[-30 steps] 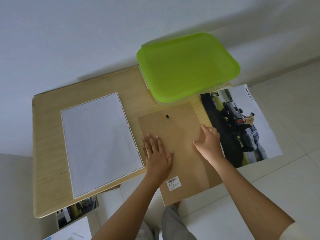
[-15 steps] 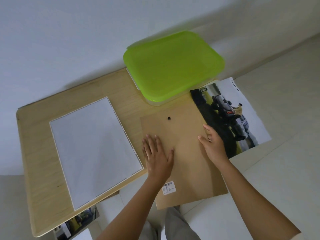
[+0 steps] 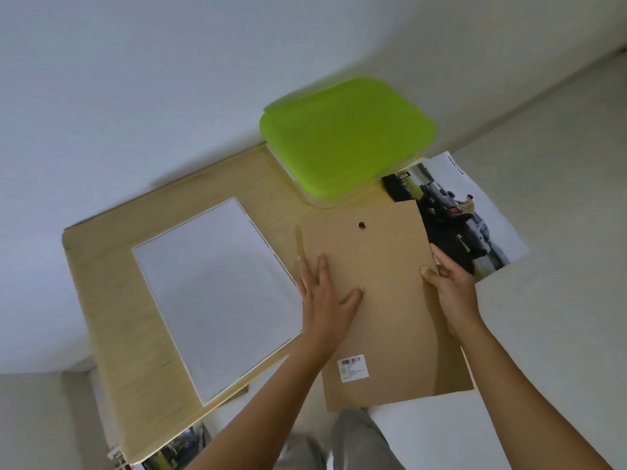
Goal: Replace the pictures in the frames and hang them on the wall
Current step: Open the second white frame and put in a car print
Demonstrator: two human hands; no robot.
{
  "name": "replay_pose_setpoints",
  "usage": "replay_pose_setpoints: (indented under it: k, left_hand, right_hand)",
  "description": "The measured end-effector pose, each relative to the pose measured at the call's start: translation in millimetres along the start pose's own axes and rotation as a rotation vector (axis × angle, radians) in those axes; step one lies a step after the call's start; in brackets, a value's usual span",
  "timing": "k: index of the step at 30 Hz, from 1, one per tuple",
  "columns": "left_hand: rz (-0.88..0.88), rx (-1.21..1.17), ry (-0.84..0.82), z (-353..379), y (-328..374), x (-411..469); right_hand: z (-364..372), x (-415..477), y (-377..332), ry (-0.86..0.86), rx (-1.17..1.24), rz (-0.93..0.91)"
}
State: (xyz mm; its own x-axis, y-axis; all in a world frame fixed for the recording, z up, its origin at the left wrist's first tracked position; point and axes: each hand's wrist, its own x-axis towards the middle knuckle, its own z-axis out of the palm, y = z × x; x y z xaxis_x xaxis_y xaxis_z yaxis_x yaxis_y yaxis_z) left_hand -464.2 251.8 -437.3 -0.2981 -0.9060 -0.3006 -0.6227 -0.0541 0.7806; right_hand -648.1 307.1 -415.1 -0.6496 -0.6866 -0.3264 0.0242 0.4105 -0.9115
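Barcode label on brown backing board

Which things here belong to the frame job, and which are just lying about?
Job: backing board under left hand, right hand gripping its edge; car picture; white-edged panel, likely the frame.
Lying about: green-lidded box; table, only the support.

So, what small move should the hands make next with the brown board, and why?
Probably lift the board by its right edge: the right hand grips that edge, the left hand lies flat on top, and the car poster lies partly under it.
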Motion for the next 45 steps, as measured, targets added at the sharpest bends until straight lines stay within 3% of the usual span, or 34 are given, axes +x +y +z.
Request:
replay_pose_setpoints:
  k: [10, 19, 28, 38, 45]
  left_hand:
    - [-0.273, -0.043, 0.296, -106, -84, -19]
    - [-0.424, -0.116, 0.453, -141, -117, -9]
    - [-0.417, -0.106, 0.459, -143, -124, 11]
    - [-0.392, 0.073, 0.399, -138, -137, 12]
    - [-0.375, 0.046, 0.398, -138, -145, 6]
  right_hand:
    - [154, -24, -11, -0.324, -0.056, -0.012]
    - [236, 4, -27, -0.544, -0.179, -0.033]
    - [250, 19, -26, -0.512, -0.212, -0.054]
    - [249, 22, -12, -0.454, -0.253, -0.117]
    - [252, 21, -5, -0.477, -0.475, -0.282]
